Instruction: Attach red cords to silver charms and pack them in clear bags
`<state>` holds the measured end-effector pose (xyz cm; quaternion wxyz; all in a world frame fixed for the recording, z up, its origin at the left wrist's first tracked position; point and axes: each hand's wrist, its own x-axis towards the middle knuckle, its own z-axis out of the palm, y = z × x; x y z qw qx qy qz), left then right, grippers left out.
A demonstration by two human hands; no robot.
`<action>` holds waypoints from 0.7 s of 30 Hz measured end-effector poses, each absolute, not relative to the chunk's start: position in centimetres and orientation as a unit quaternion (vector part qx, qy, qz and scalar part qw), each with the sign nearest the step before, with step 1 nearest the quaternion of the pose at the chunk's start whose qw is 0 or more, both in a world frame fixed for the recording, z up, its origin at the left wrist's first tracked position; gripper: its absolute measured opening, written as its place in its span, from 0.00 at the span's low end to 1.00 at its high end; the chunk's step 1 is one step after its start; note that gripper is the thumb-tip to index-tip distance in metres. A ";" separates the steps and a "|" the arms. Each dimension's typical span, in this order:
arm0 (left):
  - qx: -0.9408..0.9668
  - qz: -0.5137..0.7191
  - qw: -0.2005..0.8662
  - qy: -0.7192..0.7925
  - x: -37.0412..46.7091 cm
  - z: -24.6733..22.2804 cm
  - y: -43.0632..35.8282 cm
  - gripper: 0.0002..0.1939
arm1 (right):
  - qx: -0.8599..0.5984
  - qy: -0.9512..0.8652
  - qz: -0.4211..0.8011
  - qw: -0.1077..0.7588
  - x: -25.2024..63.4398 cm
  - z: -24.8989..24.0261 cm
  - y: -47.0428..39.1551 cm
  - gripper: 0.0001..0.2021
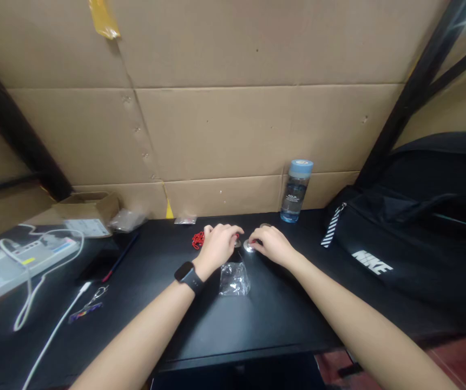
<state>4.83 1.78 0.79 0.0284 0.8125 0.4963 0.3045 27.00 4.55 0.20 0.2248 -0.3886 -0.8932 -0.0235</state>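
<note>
Cardboard wall (233, 132) at the back, along the far edge of a black desk (289, 314). Along the right edge, a big black bag (419, 227). Toward the left edge, a white power strip (50, 248) with cables; near the far left corner, a small box (70, 211). By the far edge, right of centre, a standing water bottle (294, 195).

About mid-width, closer to the far edge, left hand (218, 244) and right hand (271, 244), bare, near each other, fingers bent down. Between them and the near edge, a clear plastic bag (235, 280). Beside the left hand, a tangle of red cord (197, 240). Under the right fingertips, a silver disc (249, 248); pinched or merely touched, cannot tell. At the left fingertips, a small metal piece (238, 244); grip hidden, cannot tell either.

Likeliest trouble, by judgement: silver disc skidding on the smooth desk from off-centre pressure; red cord snagging, if caught by the left hand; plastic bag dragged aside by a low wrist.
</note>
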 end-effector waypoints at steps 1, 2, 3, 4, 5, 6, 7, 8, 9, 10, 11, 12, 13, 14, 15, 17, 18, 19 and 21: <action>0.816 0.296 0.034 0.495 5.3 0.6 2.0 0.16 | -0.390 -0.893 -0.017 0.225 27.2 0.3 4.5 0.02; 0.817 0.289 0.042 0.497 5.7 0.5 2.1 0.15 | -0.389 -0.894 -0.008 0.224 27.4 0.3 4.5 0.01; 0.816 0.284 0.050 0.501 6.0 0.3 2.2 0.14 | -0.387 -0.894 0.004 0.225 27.7 0.4 4.5 0.02; 0.813 0.281 0.056 0.507 6.1 0.1 2.2 0.14 | -0.384 -0.895 0.015 0.226 27.9 0.5 4.4 0.02; 0.811 0.279 0.059 0.511 6.1 0.0 2.1 0.13 | -0.382 -0.895 0.024 0.227 28.1 0.6 4.4 0.02; 0.810 0.278 0.058 0.513 6.0 -0.1 2.0 0.12 | -0.382 -0.895 0.029 0.229 28.3 0.6 4.4 0.02; 0.811 0.277 0.054 0.512 5.8 -0.1 1.9 0.12 | -0.383 -0.894 0.029 0.231 28.3 0.6 4.4 0.02; 0.813 0.276 0.049 0.510 5.5 -0.1 1.7 0.12 | -0.384 -0.893 0.025 0.232 28.3 0.6 4.4 0.01; 0.816 0.275 0.045 0.507 5.3 -0.1 1.6 0.11 | -0.384 -0.894 0.017 0.231 28.2 0.6 4.4 0.02; 0.820 0.272 0.042 0.502 5.0 0.0 1.5 0.11 | -0.383 -0.895 0.008 0.230 28.1 0.5 4.4 0.03; 0.825 0.268 0.041 0.496 4.8 0.1 1.4 0.10 | -0.380 -0.897 -0.002 0.226 27.9 0.4 4.4 0.03; 0.830 0.262 0.043 0.490 4.6 0.1 1.4 0.09 | -0.375 -0.900 -0.011 0.221 27.8 0.3 4.4 0.04; 0.836 0.256 0.046 0.484 4.5 0.2 1.4 0.08 | -0.371 -0.903 -0.019 0.217 27.7 0.1 4.5 0.04; 0.840 0.250 0.046 0.478 4.4 0.1 1.4 0.08 | -0.368 -0.905 -0.025 0.214 27.6 0.0 4.5 0.05; 0.844 0.247 0.044 0.475 4.4 0.1 1.5 0.07 | -0.366 -0.906 -0.030 0.212 27.5 -0.1 4.5 0.05; 0.848 0.244 0.030 0.470 4.3 -0.1 1.7 0.07 | -0.371 -0.904 -0.038 0.210 27.3 -0.2 4.6 0.05; 0.848 0.245 0.022 0.469 4.3 -0.3 1.8 0.07 | -0.378 -0.901 -0.043 0.208 27.3 -0.2 4.6 0.05; 0.847 0.247 0.015 0.470 4.3 -0.3 1.9 0.07 | -0.384 -0.899 -0.047 0.206 27.2 -0.3 4.7 0.05; 0.844 0.256 0.007 0.471 4.3 -0.4 1.9 0.07 | -0.396 -0.894 -0.054 0.202 27.1 -0.4 4.8 0.06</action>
